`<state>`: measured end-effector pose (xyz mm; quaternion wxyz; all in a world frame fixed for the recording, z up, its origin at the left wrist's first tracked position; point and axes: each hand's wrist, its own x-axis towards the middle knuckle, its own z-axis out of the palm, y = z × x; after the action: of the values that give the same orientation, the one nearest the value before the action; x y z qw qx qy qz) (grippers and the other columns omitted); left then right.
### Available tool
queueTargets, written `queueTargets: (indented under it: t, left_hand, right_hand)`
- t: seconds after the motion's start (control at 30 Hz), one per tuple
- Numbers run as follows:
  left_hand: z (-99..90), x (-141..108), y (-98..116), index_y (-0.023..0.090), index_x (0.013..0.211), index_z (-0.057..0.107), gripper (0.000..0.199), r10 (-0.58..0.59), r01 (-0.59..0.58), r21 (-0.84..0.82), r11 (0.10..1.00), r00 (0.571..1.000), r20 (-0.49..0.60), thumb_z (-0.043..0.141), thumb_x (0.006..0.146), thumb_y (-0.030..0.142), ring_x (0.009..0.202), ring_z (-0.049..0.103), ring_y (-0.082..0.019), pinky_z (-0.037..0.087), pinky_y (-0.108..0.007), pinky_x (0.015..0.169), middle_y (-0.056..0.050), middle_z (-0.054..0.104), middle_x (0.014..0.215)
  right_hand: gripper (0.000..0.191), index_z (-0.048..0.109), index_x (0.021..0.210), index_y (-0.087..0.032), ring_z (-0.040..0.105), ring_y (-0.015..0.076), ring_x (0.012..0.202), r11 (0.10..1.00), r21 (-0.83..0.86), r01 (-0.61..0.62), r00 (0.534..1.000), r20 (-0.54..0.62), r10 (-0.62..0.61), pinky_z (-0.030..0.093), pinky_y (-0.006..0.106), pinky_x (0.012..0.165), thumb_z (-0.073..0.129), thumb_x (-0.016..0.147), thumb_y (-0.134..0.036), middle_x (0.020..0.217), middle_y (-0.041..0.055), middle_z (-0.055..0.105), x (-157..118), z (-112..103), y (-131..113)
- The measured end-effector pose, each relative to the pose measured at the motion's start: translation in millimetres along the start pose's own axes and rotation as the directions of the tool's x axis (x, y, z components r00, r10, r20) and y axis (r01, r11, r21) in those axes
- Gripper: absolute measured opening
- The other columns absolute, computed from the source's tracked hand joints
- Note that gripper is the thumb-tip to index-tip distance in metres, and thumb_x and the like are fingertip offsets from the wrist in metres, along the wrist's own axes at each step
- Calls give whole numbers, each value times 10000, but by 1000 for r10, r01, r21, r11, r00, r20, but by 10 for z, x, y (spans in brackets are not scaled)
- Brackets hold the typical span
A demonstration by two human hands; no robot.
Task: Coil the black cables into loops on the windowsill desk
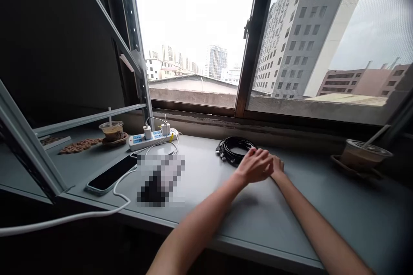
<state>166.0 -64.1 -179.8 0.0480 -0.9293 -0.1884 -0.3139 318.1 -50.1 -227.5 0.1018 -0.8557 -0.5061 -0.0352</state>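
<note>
A coil of black cable (237, 148) with several plug ends lies on the grey tabletop (196, 189) near the window. Just in front of its right side is my left hand (256, 165), with its fingers curled and closed. My right hand (278, 166) is beside and partly behind the left one, the two overlapping. Its visible fingers are bent inward, and the left hand covers the rest. What either hand holds, if anything, is hidden, and I cannot tell whether they touch the coil.
On the left are a phone (112, 174), a white power strip (151, 138) with chargers, a white cord (125, 204), and a drink cup (112, 130) beside a brown trivet (79, 146). Another cup (364, 154) stands far right. A metal shelf post (29, 146) rises at left.
</note>
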Motion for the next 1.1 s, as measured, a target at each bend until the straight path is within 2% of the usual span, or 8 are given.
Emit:
queueTargets:
  t: [0.07,0.1,0.2,0.27,0.33,0.4,0.57,1.1]
  left_hand:
    - [-90,-25,-300,209,921,567,232,-212,214,27,977,976,-50,350,888,283,1016,499,-166,293,-313,953,-46,583,1022]
    - [-114,-52,-460,199,954,558,267,-336,339,36,940,939,-76,308,906,279,1033,494,-177,299,-334,953,-63,574,1043]
    - [-103,-169,-915,161,981,559,362,-671,677,65,733,735,-96,207,932,233,1025,510,-209,374,-397,884,-118,563,1057]
    - [-45,-244,-1136,146,994,567,287,-791,792,85,605,610,-47,325,925,283,951,548,-198,436,-399,820,-108,577,1034]
    - [29,-288,-1254,149,1027,568,257,-835,831,98,548,550,10,453,886,330,910,567,-174,469,-387,802,-80,586,1040]
    - [103,-294,-1279,155,1052,567,272,-836,830,103,548,546,48,496,866,340,923,571,-170,476,-389,815,-74,584,1068]
    - [214,-262,-1199,149,1067,565,280,-806,799,113,591,588,65,496,866,332,990,555,-192,459,-420,854,-83,574,1106]
    - [236,-306,-1182,149,1066,566,281,-795,789,103,606,604,51,495,867,333,1000,551,-195,450,-427,866,-83,573,1110]
  right_hand:
    - [324,581,985,-147,574,143,827,999,-6,-54,998,32,54,472,343,759,432,893,-419,936,54,603,11,-5,6]
    - [333,584,970,-143,575,145,828,997,-5,-78,996,42,78,467,347,764,427,893,-426,922,53,606,14,-9,4]
    - [344,594,935,-146,572,148,840,995,4,-95,994,52,95,455,349,775,411,896,-435,914,51,612,9,-25,-13]
    - [347,597,921,-148,571,148,842,996,10,-94,994,52,93,451,347,776,406,897,-436,913,51,614,-2,-38,-24]
    - [348,598,910,-147,571,147,837,996,12,-90,995,52,89,450,344,772,406,896,-437,907,51,615,-14,-51,-31]
    - [349,598,899,-146,571,146,830,996,12,-85,995,55,84,451,341,766,406,896,-438,899,50,616,-20,-60,-37]
    - [352,598,889,-145,572,147,830,998,9,-68,996,62,68,449,344,768,404,896,-439,895,50,618,-15,-70,-45]
    - [339,594,908,-146,572,144,832,998,2,-65,995,76,65,453,343,774,408,899,-429,903,49,614,-52,-109,-53]
